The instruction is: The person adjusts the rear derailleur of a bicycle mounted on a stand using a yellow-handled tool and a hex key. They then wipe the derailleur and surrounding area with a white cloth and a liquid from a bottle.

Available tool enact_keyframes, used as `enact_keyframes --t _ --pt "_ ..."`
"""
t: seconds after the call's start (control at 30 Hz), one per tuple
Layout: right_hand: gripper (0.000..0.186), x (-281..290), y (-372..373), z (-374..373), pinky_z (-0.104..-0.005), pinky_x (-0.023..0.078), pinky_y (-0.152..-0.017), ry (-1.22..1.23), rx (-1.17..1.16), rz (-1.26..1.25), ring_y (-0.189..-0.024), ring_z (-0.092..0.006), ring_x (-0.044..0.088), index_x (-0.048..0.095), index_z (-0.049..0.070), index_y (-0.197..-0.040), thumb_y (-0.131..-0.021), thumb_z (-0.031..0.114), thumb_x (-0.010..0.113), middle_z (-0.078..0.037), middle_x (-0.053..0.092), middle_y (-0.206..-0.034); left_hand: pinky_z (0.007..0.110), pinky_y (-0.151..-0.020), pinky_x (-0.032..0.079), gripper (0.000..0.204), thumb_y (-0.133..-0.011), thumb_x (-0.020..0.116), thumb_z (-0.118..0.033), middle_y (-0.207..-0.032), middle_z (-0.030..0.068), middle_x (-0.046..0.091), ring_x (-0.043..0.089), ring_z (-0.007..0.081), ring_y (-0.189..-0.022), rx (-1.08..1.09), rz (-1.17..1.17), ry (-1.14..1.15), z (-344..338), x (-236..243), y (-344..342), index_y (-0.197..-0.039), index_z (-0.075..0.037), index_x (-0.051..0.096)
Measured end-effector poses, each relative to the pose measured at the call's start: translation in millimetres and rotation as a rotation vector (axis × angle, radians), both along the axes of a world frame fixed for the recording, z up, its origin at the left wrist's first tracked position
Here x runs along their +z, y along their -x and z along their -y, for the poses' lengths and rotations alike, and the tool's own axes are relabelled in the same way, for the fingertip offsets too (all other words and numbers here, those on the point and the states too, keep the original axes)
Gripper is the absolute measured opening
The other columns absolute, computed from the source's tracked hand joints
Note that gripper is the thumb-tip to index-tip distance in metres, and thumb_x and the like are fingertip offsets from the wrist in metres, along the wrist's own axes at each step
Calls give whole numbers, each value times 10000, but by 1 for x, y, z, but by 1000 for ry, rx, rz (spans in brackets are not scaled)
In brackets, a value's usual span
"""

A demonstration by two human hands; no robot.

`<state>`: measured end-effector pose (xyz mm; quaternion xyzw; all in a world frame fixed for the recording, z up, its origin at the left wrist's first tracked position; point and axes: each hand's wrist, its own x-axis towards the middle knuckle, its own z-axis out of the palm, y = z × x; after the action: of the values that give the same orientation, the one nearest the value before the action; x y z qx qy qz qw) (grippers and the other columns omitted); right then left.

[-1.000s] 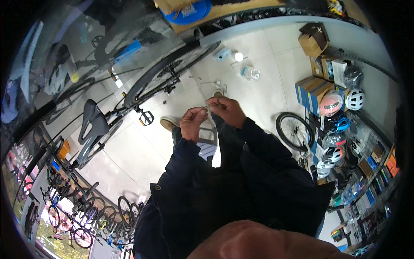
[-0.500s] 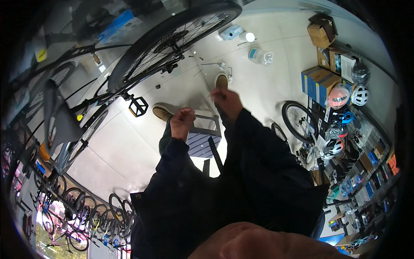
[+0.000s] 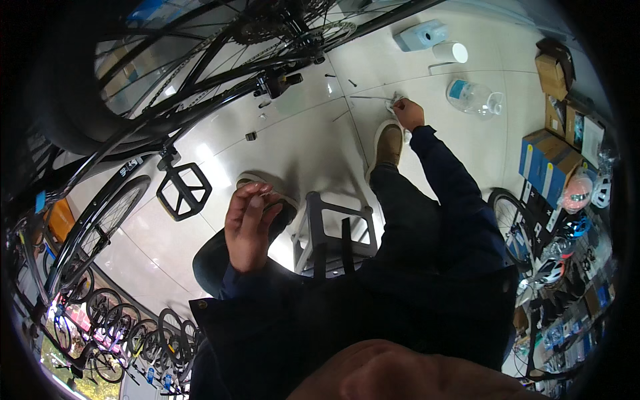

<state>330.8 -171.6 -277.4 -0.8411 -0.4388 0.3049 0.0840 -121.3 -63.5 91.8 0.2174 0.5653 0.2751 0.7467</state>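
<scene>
My right hand point(image 3: 409, 113) reaches down to the floor beyond my right shoe point(image 3: 388, 143). Its fingers are closed down at a whitish bundle point(image 3: 398, 97), beside a thin metal rod point(image 3: 368, 98); what they grip is hidden. Raised above my left shoe, my left hand point(image 3: 248, 225) has curled fingers with the thumb close to the fingertips. Anything pinched there is too small to make out. Left of that hand is a black bicycle pedal point(image 3: 185, 191), part of the bicycle whose rear derailleur point(image 3: 272, 83) and wheel hub point(image 3: 297, 41) show above.
A grey stool point(image 3: 313, 223) stands between my legs. Small dark parts, among them a black block point(image 3: 251, 136), lie on the tiles. Farther off are a clear plastic jug point(image 3: 472, 99), a white cup point(image 3: 451, 52) and a pale blue container point(image 3: 421, 36). Boxes point(image 3: 548, 163) and helmets line the right.
My right hand has moved forward and right, down to the floor items. My left hand has shifted left and turned, and the view has come closer to the bicycle.
</scene>
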Motion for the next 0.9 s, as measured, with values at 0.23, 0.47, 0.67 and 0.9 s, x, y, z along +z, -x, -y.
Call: enact_keyframes --t 0.23,0.47,0.67,0.9 --pt "189 -25 4 11 -343 576 -781 -75 -139 -94 -835 -238 740 729 70 -1003 -916 237 736 -82 763 -907 300 -854 476 292 -1054 580 -230 -1263 50 592 588 183 -1082 -11 57 -125 21 11 13 -1310 -91 560" --pt "356 -15 -7 86 -458 560 -781 -289 -400 200 -863 -381 715 714 67 -1047 -995 395 587 -162 749 -912 270 -778 480 368 -963 718 -219 -1227 58 589 572 169 -982 110 -92 -401 41 59 64 -1284 -108 577" --pt "356 -11 18 152 -477 559 -782 -279 -194 235 -884 -384 689 729 80 -1035 -861 390 747 -149 718 -940 242 -734 451 352 -1040 623 -213 -1132 35 496 505 117 -890 161 -50 -540 40 78 109 -1322 -48 491" --pt "261 20 32 117 -443 573 -774 -161 -186 187 -897 -340 713 711 61 -1004 -839 256 760 -154 733 -959 224 -580 426 262 -1001 690 -178 -1003 19 489 438 112 -695 282 156 -345 36 83 115 -1178 -76 526"
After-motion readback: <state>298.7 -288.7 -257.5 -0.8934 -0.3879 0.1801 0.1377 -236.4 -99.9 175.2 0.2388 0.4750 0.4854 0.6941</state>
